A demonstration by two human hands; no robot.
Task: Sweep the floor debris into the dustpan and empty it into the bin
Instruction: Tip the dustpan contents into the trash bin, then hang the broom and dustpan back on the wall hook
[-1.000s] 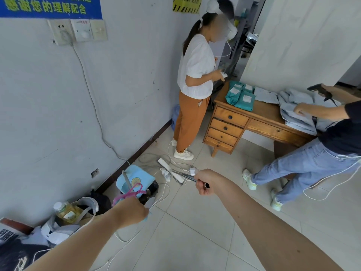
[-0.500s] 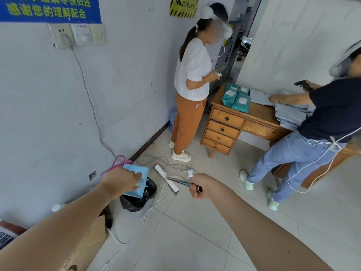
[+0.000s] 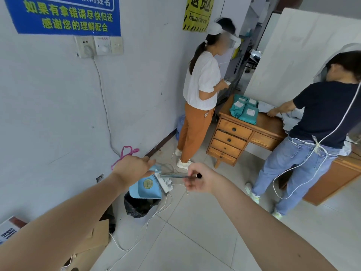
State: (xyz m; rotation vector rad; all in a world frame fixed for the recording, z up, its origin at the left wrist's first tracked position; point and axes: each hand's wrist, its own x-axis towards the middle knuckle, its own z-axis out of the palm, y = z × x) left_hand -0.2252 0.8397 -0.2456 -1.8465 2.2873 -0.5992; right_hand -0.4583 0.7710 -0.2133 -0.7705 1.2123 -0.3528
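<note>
Dustpan (image 3: 145, 185): blue, tilted above the black-lined bin (image 3: 139, 205); I see its pink handle (image 3: 125, 155) rising by the wall
Left hand (image 3: 132, 167): closed around the dustpan handle
Right hand (image 3: 199, 179): curled around a thin dark broom handle (image 3: 175, 176); bristles hidden

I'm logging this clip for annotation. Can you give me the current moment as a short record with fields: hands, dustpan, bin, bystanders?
left hand: left hand holds the blue dustpan by its pink handle
right hand: right hand grips a thin dark rod
dustpan: tipped above the bin
bin: black-bag-lined bin by the wall
bystanders: two people at the wooden desk
</note>
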